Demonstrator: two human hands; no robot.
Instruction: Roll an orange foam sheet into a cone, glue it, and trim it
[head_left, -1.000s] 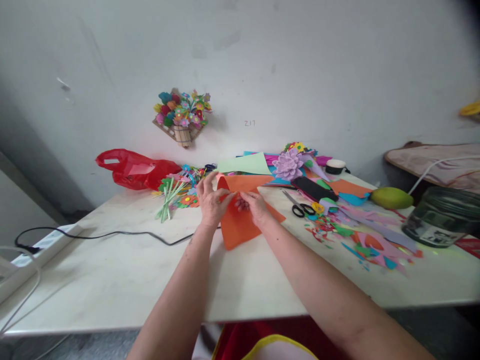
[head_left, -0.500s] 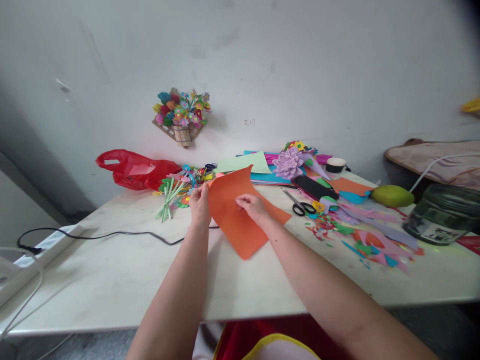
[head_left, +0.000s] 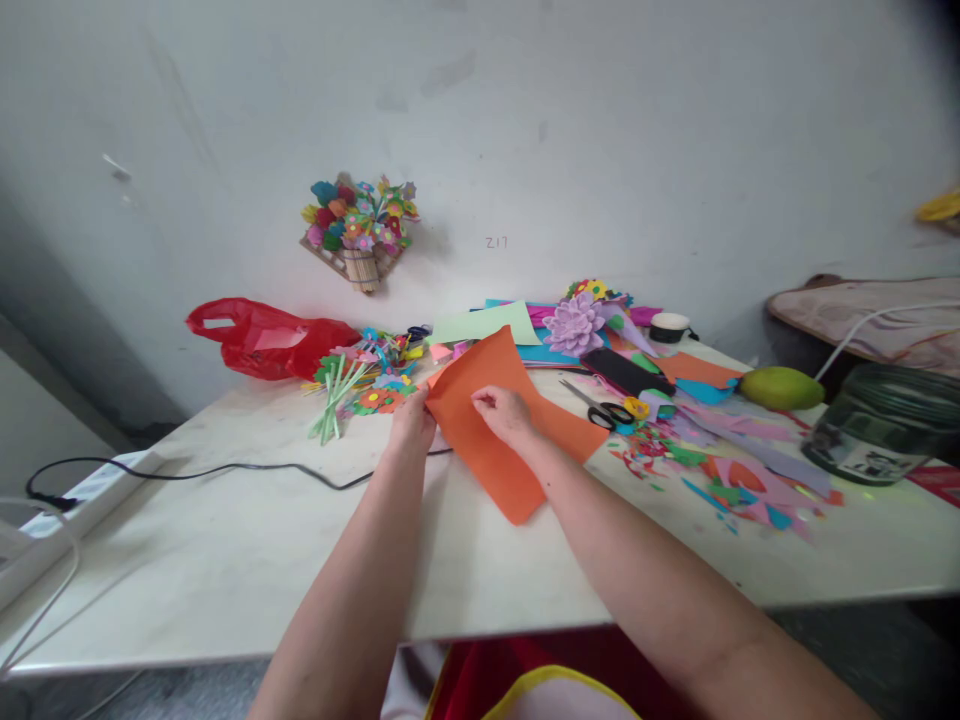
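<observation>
An orange sheet of craft paper or felt (head_left: 499,455) is tilted above the table in front of me, with a slight curl along its top. My left hand (head_left: 414,418) is closed on its left edge, thumb on the near side. Over the middle of the sheet, my right hand (head_left: 504,412) has its fingertips pinched together. Whether something small is between them is hidden. Black-handled scissors (head_left: 609,414) lie just right of the sheet. Colored paper flowers (head_left: 384,395) and pale green sticks (head_left: 337,400) lie beyond my left hand.
Paper scraps (head_left: 750,485), a phone-like black object (head_left: 626,373), a green mango-like fruit (head_left: 782,388) and a glass jar (head_left: 877,430) occupy the right side. A red plastic bag (head_left: 277,345) sits back left. A black cord (head_left: 300,468) runs from a power strip (head_left: 97,500).
My left hand has moved right and a little down, and the orange sheet has shifted right with it. The right hand has barely moved, its fingers still pinched.
</observation>
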